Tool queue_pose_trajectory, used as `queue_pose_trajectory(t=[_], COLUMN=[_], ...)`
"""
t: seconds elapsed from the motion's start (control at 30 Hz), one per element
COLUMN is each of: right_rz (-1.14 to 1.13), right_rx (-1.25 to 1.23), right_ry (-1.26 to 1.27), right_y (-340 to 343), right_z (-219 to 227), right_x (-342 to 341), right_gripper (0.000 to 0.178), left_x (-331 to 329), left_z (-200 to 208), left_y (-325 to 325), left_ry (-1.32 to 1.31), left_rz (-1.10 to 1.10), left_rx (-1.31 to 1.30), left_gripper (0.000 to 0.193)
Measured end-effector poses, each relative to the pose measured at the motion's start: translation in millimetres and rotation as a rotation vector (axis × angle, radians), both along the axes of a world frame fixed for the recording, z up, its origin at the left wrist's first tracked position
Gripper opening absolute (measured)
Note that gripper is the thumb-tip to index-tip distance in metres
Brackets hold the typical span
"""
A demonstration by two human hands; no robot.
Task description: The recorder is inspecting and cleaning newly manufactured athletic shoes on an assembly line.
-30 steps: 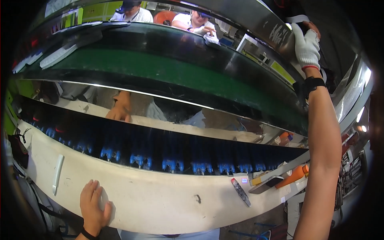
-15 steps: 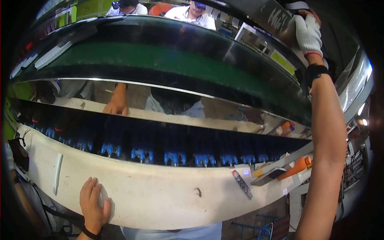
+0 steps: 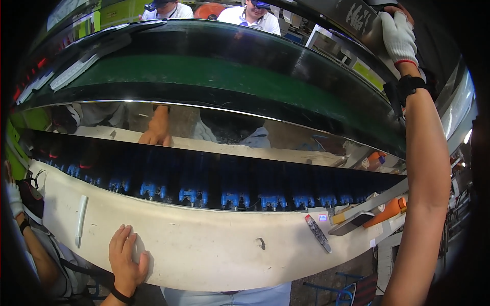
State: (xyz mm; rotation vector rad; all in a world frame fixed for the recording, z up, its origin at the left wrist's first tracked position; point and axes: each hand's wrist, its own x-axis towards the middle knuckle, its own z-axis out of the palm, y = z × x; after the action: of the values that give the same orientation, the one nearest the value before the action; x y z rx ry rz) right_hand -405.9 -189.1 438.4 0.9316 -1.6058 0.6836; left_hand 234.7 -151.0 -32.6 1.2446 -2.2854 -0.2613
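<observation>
My left hand (image 3: 128, 257) lies flat on the cream work surface (image 3: 204, 245), fingers stretched out, bare, with a black band at the wrist. A white stick-like tool (image 3: 80, 222) lies to its left. High at the right, my right hand (image 3: 399, 41), in a white knitted glove with a red cuff, is raised beside a dark metal housing (image 3: 357, 23). Its fingers curl over at the top; what they grip is hidden. Toward the right of the surface lie a dark speckled cutter-like tool (image 3: 318, 233) with a red end and a small dark curved piece (image 3: 262, 244).
A green conveyor belt (image 3: 204, 76) runs across behind a shiny panel, with white strips (image 3: 74, 73) at its left. Blue clamps (image 3: 193, 196) line the surface's far edge. A phone (image 3: 352, 223) and an orange bottle (image 3: 386, 210) sit at right. Two people are beyond; another's arm (image 3: 38, 250) shows at left.
The whole view has shifted slightly, so things sit a little farther right. Both hands keep their places, the left on the surface and the right up by the housing.
</observation>
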Motion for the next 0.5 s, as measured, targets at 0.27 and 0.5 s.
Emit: queue_pose_trajectory(t=[0.27, 0.5], right_rz=[-0.006, 0.003], right_rx=[-0.022, 0.005], right_ry=[0.049, 0.061], right_y=[-5.7, -10.1], right_z=[-1.3, -2.7], right_x=[11.0, 7.1], right_gripper=[0.048, 0.047], left_x=[3.8, 7.3], left_z=[0.0, 3.9], left_y=[-1.9, -3.5], left_ry=[-0.005, -0.003], left_rz=[0.018, 0.015], left_rx=[0.012, 0.018], left_gripper=[0.051, 0.052])
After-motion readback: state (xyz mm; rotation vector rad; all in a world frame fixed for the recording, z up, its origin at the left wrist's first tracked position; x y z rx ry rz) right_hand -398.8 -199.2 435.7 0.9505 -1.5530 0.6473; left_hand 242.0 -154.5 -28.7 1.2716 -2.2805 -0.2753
